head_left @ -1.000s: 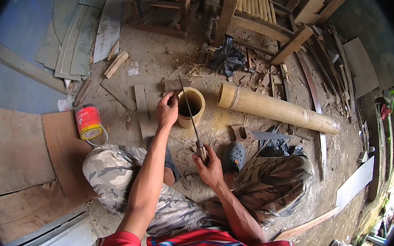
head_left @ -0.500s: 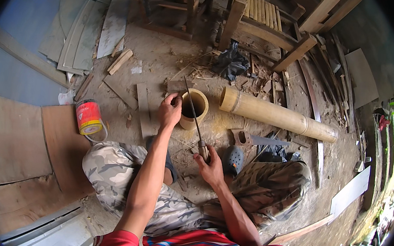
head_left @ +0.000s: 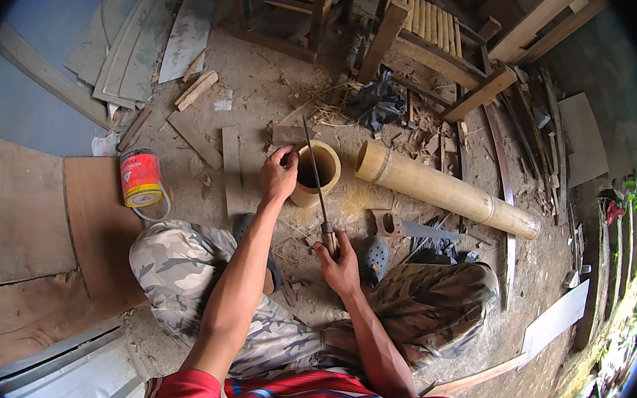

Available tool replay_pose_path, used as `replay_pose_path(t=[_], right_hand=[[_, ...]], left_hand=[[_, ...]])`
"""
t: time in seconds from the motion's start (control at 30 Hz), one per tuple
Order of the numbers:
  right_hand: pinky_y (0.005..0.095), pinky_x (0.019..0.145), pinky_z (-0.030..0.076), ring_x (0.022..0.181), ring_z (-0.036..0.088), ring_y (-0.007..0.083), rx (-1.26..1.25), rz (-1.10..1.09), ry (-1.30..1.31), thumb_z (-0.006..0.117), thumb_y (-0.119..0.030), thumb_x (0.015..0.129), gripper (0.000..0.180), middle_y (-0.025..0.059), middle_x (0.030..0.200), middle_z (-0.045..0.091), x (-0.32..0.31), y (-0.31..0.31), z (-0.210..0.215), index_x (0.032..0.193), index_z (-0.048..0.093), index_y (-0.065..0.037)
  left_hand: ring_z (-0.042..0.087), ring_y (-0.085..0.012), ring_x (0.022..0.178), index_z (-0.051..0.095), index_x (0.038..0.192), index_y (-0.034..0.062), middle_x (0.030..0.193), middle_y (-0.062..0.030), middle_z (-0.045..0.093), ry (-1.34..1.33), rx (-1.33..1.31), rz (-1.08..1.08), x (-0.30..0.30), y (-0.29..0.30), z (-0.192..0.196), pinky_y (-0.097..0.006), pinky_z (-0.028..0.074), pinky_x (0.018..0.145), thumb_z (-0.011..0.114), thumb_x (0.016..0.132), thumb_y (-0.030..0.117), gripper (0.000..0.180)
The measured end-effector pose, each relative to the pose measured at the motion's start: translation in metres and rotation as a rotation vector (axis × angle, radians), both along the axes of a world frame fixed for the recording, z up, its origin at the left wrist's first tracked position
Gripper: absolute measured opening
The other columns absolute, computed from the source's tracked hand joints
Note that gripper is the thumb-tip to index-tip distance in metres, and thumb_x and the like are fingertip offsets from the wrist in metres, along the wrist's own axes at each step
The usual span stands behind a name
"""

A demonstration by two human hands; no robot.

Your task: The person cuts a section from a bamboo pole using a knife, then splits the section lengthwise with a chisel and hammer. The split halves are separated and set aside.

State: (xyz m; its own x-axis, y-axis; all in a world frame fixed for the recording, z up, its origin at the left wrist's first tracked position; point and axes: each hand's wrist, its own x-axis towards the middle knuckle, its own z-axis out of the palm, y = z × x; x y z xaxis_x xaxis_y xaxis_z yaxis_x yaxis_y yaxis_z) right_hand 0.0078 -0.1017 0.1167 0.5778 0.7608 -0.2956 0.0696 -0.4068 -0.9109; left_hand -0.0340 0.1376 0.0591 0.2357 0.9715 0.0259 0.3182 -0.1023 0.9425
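Sit with camouflage trousers (head_left: 181, 274) folded on the near side of a short bamboo section (head_left: 306, 195) standing upright on the floor (head_left: 266, 102). Grip a long thin tool (head_left: 316, 176) by its wooden handle in the right hand (head_left: 341, 269), on the section's near side, with the dark blade slanting over the open mouth. Can see a handsaw (head_left: 430, 231) to the section's near right. Hold the left hand (head_left: 278, 178) at the section's left rim, fingers curled; can't tell whether clasping it. Spot a red-and-yellow bucket (head_left: 140, 176) well left of the section, a long bamboo pole (head_left: 449, 192) just right of it, and, farther beyond, black plastic (head_left: 379, 103) and a slat-topped wooden stool (head_left: 318, 22).
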Motion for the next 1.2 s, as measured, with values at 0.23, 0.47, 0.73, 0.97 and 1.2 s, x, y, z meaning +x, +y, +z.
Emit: replay_pose_path(t=[0.23,0.47,0.73,0.97,1.2], right_hand=[[0.0275,0.056,0.043,0.061,0.053,0.0086,0.017,0.011,0.033,0.072,-0.030,0.094,0.044,0.0028,0.075,0.059,0.003,0.001,-0.003,0.123,0.056,-0.001],[0.0312,0.064,0.051,0.069,0.063,0.0145,0.027,-0.017,0.065,0.072,-0.032,0.092,0.050,0.0099,0.082,0.067,0.006,-0.001,-0.017,0.127,0.056,-0.001],[0.0428,0.083,0.053,0.096,0.069,0.0385,0.137,-0.140,-0.064,0.068,-0.026,0.091,0.048,0.0264,0.107,0.068,0.003,-0.004,-0.011,0.131,0.055,-0.001],[0.0455,0.084,0.053,0.097,0.067,0.0433,0.136,-0.062,-0.172,0.063,-0.014,0.090,0.047,0.0289,0.108,0.066,0.009,-0.005,0.006,0.132,0.052,0.001],[0.0521,0.074,0.053,0.092,0.065,0.0475,0.137,0.028,-0.365,0.060,-0.007,0.089,0.058,0.0295,0.104,0.065,0.000,-0.003,-0.001,0.143,0.039,-0.001]], left_hand=[[0.062,-0.0148,0.094,0.066,0.111,0.0003,0.097,-0.0057,0.068,-0.169,-0.291,0.113,-0.011,-0.020,0.009,-0.029,0.047,0.086,0.061,0.100,0.034,0.036],[0.054,-0.0117,0.085,0.063,0.102,0.0069,0.089,0.0007,0.061,-0.176,-0.839,0.187,-0.013,-0.122,0.062,-0.029,0.042,0.080,0.049,0.100,0.059,0.054],[0.053,-0.0197,0.121,0.055,0.132,-0.0010,0.129,-0.0117,0.058,-0.432,-0.801,-0.036,-0.021,-0.205,0.041,-0.032,0.040,0.103,0.037,0.107,0.053,0.062],[0.053,-0.0237,0.122,0.049,0.137,-0.0049,0.131,-0.0173,0.057,-0.321,-0.694,0.066,-0.024,-0.197,0.039,-0.034,0.039,0.105,0.043,0.105,0.048,0.062],[0.061,-0.0313,0.113,0.046,0.142,0.0010,0.139,-0.0232,0.052,0.079,-0.236,0.068,-0.007,-0.066,0.066,-0.040,0.048,0.099,0.067,0.093,0.038,0.065]])
